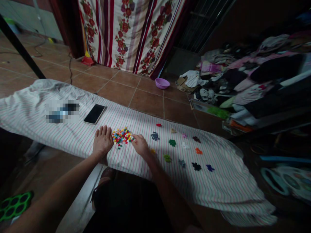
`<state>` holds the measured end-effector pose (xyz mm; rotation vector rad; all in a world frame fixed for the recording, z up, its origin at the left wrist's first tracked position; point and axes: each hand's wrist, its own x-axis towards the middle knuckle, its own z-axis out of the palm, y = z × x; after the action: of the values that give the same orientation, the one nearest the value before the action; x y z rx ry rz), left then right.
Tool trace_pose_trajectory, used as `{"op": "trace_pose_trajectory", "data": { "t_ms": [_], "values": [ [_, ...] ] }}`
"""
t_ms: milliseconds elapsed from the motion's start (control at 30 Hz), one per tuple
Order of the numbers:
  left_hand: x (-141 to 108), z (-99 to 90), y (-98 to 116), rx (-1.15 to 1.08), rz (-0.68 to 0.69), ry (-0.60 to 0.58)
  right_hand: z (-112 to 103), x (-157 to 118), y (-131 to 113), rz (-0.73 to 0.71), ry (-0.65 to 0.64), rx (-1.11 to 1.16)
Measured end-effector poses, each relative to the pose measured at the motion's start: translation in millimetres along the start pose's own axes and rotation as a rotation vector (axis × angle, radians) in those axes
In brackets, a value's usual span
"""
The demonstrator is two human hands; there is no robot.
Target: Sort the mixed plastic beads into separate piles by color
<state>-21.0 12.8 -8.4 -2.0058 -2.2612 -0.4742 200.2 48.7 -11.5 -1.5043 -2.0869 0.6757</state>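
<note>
A pile of small mixed-colour pieces (122, 136) lies on the striped cloth (145, 168). My left hand (103, 139) rests flat at the pile's left edge, fingers stretched out. At the right edge of the pile is my right hand (140, 144), its fingers pinched together; what they hold, if anything, is too small to make out. Farther right sit several small single-colour heaps, among them dark grey (155, 136), green (172, 142), lime (167, 158), orange (198, 151), black (196, 166) and blue (210, 168). My right forearm passes beside a yellow heap (153, 151).
A phone (95, 114) lies on the cloth beyond my left hand, with a blurred-out item farther left. On the tiled floor past the cloth stands a purple basin (162, 83). Clothes (233, 74) are piled at the right. A flowered curtain (128, 35) hangs behind.
</note>
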Motion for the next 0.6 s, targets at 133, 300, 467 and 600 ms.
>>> {"op": "trace_pose_trajectory", "data": {
  "t_ms": [133, 300, 467, 600],
  "values": [
    [0, -0.4, 0, 0.001, 0.015, 0.022, 6, 0, -8, -0.039, -0.045, 0.025],
    [0, -5.1, 3, -0.003, 0.019, 0.029, 13, -7, -5, -0.136, -0.004, 0.140],
    [1, -9.1, 5, -0.051, 0.004, 0.006, 23, -4, -9, -0.144, -0.007, 0.169],
    [1, -8.1, 4, -0.035, 0.002, 0.006, 23, -4, -10, -0.141, 0.044, 0.202]
  ]
}}
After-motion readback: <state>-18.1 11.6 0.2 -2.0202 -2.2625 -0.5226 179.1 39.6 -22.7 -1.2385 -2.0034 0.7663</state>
